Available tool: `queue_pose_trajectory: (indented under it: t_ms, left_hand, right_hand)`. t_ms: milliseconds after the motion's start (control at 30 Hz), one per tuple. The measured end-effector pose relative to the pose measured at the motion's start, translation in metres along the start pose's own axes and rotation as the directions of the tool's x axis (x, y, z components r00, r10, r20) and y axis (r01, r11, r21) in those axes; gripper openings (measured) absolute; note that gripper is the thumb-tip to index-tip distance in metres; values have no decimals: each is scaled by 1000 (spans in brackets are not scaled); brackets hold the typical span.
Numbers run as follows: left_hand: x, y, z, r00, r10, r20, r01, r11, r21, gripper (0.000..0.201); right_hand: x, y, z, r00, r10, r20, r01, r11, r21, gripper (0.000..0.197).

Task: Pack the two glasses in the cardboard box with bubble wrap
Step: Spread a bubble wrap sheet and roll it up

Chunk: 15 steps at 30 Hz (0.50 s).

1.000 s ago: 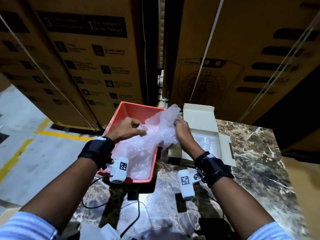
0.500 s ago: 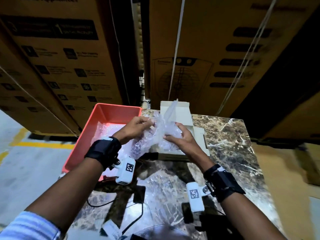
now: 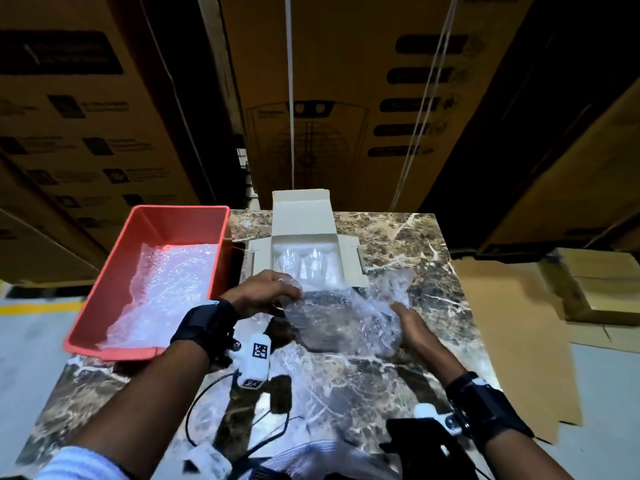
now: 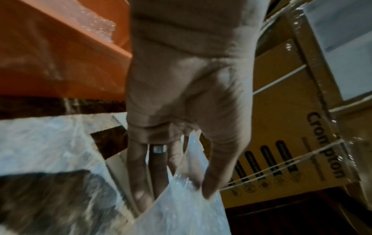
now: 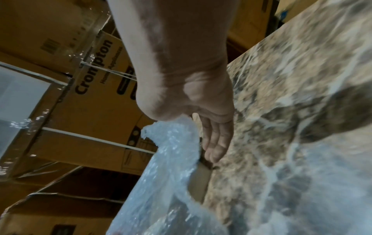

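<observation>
Head view shows a marble table with the small white box standing open at its far middle, lid flap up and side flaps spread. Two glasses lie inside it, blurred and pale. Just near of the box, both hands hold one sheet of bubble wrap stretched between them above the tabletop. The left hand pinches the sheet's left edge; in the left wrist view the thumb presses the wrap against the fingers, one of which wears a ring. The right hand takes the right edge, thumb over the wrap and fingers fairly straight beneath, as the right wrist view shows with the hand and the bunched film.

At the far left an orange tray sits on the table's left edge, beside the box, with more bubble wrap lying in it. Black cables trail over the near part of the table. Tall brown cartons, strapped with white bands, rise right behind the table and close off the far side. To the right, flattened cardboard lies on the floor next to the table, with a low carton beyond it.
</observation>
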<state>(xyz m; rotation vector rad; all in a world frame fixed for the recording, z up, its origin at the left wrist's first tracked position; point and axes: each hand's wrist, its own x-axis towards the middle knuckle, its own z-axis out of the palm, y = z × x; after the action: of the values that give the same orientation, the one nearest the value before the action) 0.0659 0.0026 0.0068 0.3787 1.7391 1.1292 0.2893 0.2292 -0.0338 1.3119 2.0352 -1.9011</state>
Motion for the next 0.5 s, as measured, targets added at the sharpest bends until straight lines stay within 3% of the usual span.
queue_pose_trajectory:
  t_ms: [100, 133, 200, 300, 400, 500]
  left_hand:
    - [6, -21, 6, 988, -48, -144, 30, 991, -127, 24]
    - [7, -28, 8, 983, -64, -170, 40, 989, -140, 15]
    - [7, -40, 11, 971, -73, -227, 39, 988, -150, 11]
    - [6, -55, 18, 937, -73, -342, 4, 980, -200, 22]
    - [6, -73, 24, 892, -106, -439, 24, 982, -187, 30]
    - [9, -92, 29, 850, -128, -512, 42, 983, -176, 38]
  right_hand:
    - [-2, 27, -19, 997, 15, -81, -18, 999, -37, 23]
    - [1, 40, -27, 991, 26, -132, -37, 996, -83, 20]
    - [-3, 55, -36, 978, 36, -206, -55, 995, -87, 19]
    - [-11, 70, -43, 980, 46, -196, -16, 989, 149, 38]
    - [-15, 69, -42, 978, 69, -195, -18, 967, 254, 34]
    - [-6, 76, -42, 972, 166, -168, -88, 915, 394, 60]
